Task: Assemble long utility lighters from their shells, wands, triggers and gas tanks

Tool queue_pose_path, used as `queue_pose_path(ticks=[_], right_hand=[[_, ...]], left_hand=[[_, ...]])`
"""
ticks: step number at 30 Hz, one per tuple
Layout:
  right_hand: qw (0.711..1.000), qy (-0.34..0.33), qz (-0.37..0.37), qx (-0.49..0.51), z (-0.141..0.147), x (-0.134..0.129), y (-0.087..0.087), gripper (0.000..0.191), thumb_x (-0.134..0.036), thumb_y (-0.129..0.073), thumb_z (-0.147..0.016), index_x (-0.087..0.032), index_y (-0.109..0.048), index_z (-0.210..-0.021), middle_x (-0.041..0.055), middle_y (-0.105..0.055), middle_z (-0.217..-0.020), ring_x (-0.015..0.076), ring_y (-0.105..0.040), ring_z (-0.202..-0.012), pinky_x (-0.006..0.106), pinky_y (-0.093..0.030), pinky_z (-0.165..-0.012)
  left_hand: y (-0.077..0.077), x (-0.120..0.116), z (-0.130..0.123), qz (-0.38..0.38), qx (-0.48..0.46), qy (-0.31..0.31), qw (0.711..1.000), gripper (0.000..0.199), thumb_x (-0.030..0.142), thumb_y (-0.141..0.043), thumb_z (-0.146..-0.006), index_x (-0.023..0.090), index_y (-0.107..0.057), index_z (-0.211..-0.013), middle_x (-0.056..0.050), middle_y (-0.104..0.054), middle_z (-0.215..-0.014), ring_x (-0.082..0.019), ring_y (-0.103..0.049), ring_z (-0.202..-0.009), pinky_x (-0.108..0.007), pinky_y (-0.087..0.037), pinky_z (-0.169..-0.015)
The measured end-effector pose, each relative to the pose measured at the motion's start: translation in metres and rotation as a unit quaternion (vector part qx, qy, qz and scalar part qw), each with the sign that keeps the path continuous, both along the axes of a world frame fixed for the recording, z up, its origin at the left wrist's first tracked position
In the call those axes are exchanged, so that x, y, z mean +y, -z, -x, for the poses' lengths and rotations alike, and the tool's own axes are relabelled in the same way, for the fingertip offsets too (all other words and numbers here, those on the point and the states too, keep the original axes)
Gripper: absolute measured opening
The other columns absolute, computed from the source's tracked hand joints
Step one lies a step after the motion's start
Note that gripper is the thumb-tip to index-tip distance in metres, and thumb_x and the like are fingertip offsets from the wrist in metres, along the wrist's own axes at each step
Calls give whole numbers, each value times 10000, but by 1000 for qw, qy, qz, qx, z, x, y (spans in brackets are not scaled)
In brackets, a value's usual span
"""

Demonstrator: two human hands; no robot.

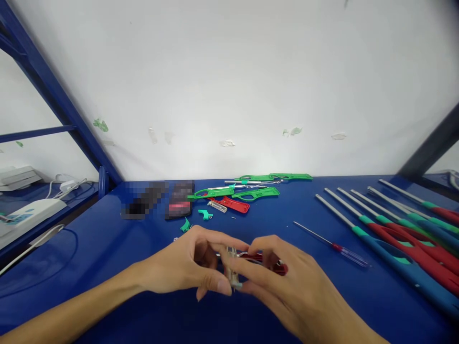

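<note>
Both hands meet low in the middle of the view, over the blue table [272,220]. The left hand [191,263] is curled partly closed, its thumb and fingers pinching a small clear piece [232,270] held upright between the hands. The right hand [290,274] is bent over from the other side, fingers half folded and reaching to that piece; whether it also grips the red part [281,268] showing beneath its fingers, I cannot tell. The fingers hide much of both parts. Just beyond the left hand lie two teal triggers [205,214], and behind them a clear cylinder [217,206] beside a red shell [234,204], with green shells [256,193] and metal rods near the wall [229,105]. Two pixelated dark objects [179,200] lie to the left of these. To the right, a screwdriver [337,246] rests at a slant, well apart from the shells, and beyond it long-stemmed tools [401,243] with blue, red and green handles cover the table's right side.
</note>
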State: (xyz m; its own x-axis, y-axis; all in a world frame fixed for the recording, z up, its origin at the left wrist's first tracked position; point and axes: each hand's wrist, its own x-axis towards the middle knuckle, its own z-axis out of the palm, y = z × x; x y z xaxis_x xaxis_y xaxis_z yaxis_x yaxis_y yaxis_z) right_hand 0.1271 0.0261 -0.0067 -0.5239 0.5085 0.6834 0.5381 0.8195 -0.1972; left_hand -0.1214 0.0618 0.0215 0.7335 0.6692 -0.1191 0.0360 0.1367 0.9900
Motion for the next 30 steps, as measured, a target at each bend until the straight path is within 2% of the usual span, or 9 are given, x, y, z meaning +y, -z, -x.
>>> queue_pose_path(ticks=[4,7,9,12,14,17,20,25,30], right_hand=[[1000,0,-14,6,0,-2,1,329,-143,-549,-1037,-358,-747,-1187,-20,-673,-886,104,-586,-643,222,-503,-587],[999,2,-19,30,-2,-2,1,219,-193,-583,-1049,-319,-750,-1114,-15,-694,-888,92,-589,-604,221,-473,-540],[998,5,-16,68,-3,-2,1,140,-230,-611,-1057,-276,-721,-1130,9,-717,-952,88,-642,-633,207,-493,-552],[994,28,-12,104,-6,-1,-1,106,-213,-614,-1058,-240,-677,-1138,24,-745,-1018,83,-707,-694,182,-536,-614],[994,46,-20,100,-7,-1,-1,84,-208,-607,-1058,-233,-665,-1112,14,-765,-1015,70,-695,-648,176,-520,-589],[992,75,-46,92,-7,-2,-1,68,-223,-603,-1057,-225,-654,-1102,-18,-777,-895,60,-643,-529,189,-476,-536],[988,96,-75,89,-4,-1,0,62,-241,-612,-1057,-226,-651,-1104,-78,-691,-670,60,-595,-444,200,-443,-514],[981,144,-85,94,-4,1,1,59,-254,-621,-1057,-233,-657,-1100,-91,-592,-560,79,-559,-423,222,-412,-502],[972,202,-82,88,-10,3,0,97,-306,-621,-1065,-226,-676,-1070,-94,-502,-534,77,-472,-399,235,-360,-470]], left_hand=[[2,-9,-7,-6,18,-12,1000,544,349,-948,-763,282,-780,-1276,5,-728,-767,-74,-550,-523,-130,-423,-411],[-1,-9,-6,-86,72,-28,993,639,588,-868,-805,269,-734,-1342,14,-682,-731,-87,-502,-481,-176,-393,-388],[-4,0,0,-178,119,-73,974,653,687,-721,-901,241,-697,-1377,4,-667,-726,-101,-487,-484,-206,-388,-409],[-5,23,13,-273,167,-187,929,379,527,-689,-989,206,-757,-1179,20,-587,-685,-94,-397,-536,-215,-302,-485],[-3,37,20,-328,202,-221,896,265,453,-713,-976,199,-785,-1001,0,-609,-727,-110,-361,-575,-242,-289,-528],[4,47,26,-381,242,-190,872,178,406,-774,-920,232,-810,-926,-49,-712,-897,-178,-522,-741,-284,-396,-658],[7,45,25,-408,266,-143,862,178,415,-749,-933,251,-815,-916,-61,-745,-917,-233,-604,-858,-334,-456,-777],[1,41,26,-425,304,-127,843,319,466,-620,-1022,224,-760,-869,-56,-719,-861,-227,-602,-812,-331,-431,-744],[-15,44,34,-424,333,-110,835,357,473,-611,-1009,200,-702,-798,-42,-662,-806,-211,-566,-781,-328,-394,-735]])
